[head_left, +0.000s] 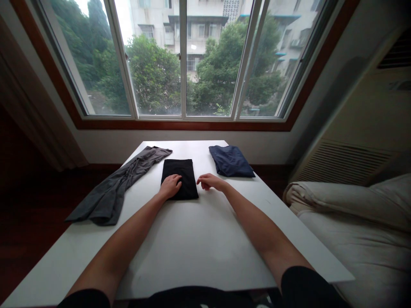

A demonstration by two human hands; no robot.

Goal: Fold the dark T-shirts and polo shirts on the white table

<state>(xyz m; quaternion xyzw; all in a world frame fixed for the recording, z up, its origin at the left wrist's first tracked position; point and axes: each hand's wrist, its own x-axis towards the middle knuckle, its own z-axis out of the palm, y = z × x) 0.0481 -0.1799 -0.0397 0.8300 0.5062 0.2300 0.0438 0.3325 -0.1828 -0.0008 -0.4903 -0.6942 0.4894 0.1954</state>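
A black garment (181, 171), folded into a neat rectangle, lies flat on the white table (199, 239). My left hand (171, 186) rests on its left part with the fingers spread over the cloth and holds nothing. Just off its right edge is my right hand (209, 182), the fingers loosely bent and apart, with nothing seen in them. A folded dark blue garment (231, 161) lies beyond my right hand at the table's right edge. To the left stretches a grey pair of trousers (123, 184), laid lengthwise and wrinkled, its wide end hanging near the left edge.
A wide window (184, 125) with a wooden frame is behind the table's far end. On the right stands a cream sofa (349, 222), close to the table's edge, with a large air conditioner (356, 137) behind it. A curtain (41, 102) hangs at the left.
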